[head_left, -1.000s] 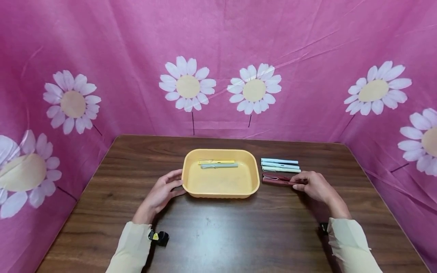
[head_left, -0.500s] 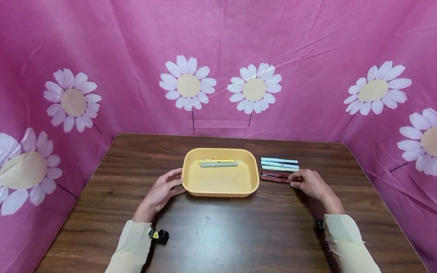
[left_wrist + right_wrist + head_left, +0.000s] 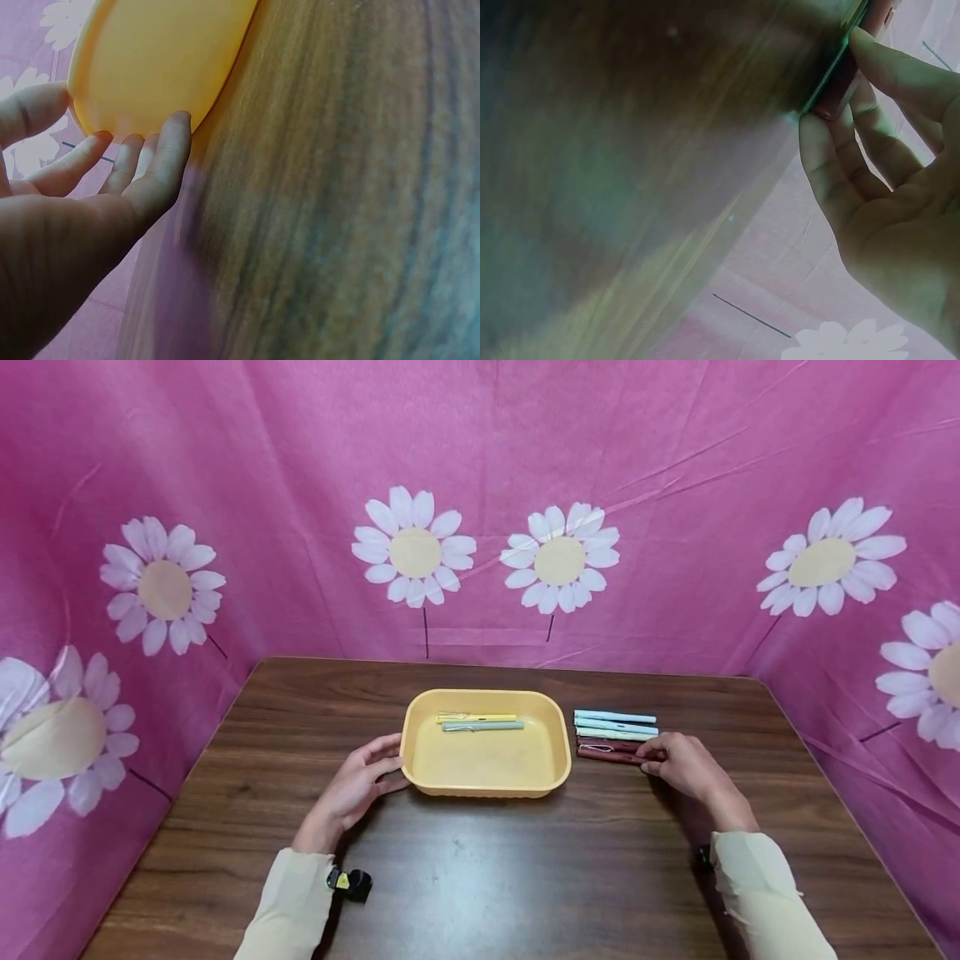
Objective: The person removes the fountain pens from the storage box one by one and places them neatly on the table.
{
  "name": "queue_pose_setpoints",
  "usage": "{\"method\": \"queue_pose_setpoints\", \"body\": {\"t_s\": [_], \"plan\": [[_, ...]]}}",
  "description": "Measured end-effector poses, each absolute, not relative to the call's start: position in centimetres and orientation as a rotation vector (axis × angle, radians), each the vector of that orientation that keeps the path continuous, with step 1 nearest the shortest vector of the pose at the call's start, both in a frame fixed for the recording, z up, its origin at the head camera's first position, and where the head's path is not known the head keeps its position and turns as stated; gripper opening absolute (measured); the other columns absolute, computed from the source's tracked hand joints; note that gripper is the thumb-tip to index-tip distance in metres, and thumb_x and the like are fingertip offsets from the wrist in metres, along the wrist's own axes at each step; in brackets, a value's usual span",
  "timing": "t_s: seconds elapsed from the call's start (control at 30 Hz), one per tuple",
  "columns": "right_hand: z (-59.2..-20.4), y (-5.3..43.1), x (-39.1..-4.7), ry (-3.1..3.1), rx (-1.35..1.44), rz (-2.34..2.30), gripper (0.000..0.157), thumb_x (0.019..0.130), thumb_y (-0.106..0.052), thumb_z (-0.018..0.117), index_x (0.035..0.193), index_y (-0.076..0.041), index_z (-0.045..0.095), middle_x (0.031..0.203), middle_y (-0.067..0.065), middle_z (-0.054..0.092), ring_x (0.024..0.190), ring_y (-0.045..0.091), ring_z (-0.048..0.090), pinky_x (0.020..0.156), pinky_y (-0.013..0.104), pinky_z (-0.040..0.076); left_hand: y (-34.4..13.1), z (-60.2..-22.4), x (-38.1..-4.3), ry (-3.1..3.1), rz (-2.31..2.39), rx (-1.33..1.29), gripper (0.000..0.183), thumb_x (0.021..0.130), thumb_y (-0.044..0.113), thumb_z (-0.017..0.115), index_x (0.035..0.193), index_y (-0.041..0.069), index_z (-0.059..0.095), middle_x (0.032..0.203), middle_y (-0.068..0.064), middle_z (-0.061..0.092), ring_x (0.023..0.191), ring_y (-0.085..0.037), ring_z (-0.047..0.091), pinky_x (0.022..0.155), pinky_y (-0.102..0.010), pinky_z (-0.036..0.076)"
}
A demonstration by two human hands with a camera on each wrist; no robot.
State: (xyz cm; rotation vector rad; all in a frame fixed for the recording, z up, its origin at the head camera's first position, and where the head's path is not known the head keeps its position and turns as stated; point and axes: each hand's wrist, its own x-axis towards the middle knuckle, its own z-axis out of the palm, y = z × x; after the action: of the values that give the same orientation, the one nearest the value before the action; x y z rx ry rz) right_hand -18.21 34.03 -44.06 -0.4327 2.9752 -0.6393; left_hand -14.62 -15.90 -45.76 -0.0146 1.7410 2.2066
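Two dark red pens (image 3: 609, 756), ends pinched in your right hand (image 3: 692, 770)!
Your left hand (image 3: 357, 783), fingers spread, touches the yellow tray (image 3: 487, 791): pinch lightly, pens parallel.

The left hand (image 3: 360, 781) extends forward, fingers apart and slightly bent; the right hand (image 3: 692, 768) curves thumb and fingers into a pinch.

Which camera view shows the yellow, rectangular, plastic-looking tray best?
The head view: the tray shows its whole opening, plus a slim yellow pen and a slim grey pen inside. The left wrist view gives only one end, beside the left hand; the right wrist view, none.
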Motion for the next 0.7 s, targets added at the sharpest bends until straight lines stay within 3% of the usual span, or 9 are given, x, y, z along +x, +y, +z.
{"method": "queue_pose_setpoints", "body": {"t_s": [0.3, 0.7], "plan": [[-43.8, 33.9, -18.1, 2.976, -0.400, -0.632, 0.010, 0.086, -0.006, 0.078, 0.095, -0.009, 0.078, 0.084, 0.001, 0.069, 0.077, 0.017, 0.059, 0.070, 0.040, 0.050, -15.8, -45.6, -14.7, 1.734, 2.210, -0.025, 0.052, 0.102, 0.001, 0.053, 0.149, -0.011, 0.035, 0.141, -0.030, 0.044, 0.116, -0.025, 0.059, 0.094, -0.039, 0.056], [-42.6, 33.1, -18.0, 2.985, -0.299, -0.701, 0.012, 0.094, -0.016, 0.073, 0.103, -0.009, 0.077, 0.093, 0.003, 0.072, 0.084, 0.020, 0.061, 0.076, 0.042, 0.050, -16.2, -45.9, -14.6, 1.746, 2.184, -0.044, 0.050, 0.103, 0.000, 0.051, 0.149, -0.009, 0.036, 0.144, -0.031, 0.043, 0.117, -0.026, 0.060, 0.095, -0.039, 0.055]]}}
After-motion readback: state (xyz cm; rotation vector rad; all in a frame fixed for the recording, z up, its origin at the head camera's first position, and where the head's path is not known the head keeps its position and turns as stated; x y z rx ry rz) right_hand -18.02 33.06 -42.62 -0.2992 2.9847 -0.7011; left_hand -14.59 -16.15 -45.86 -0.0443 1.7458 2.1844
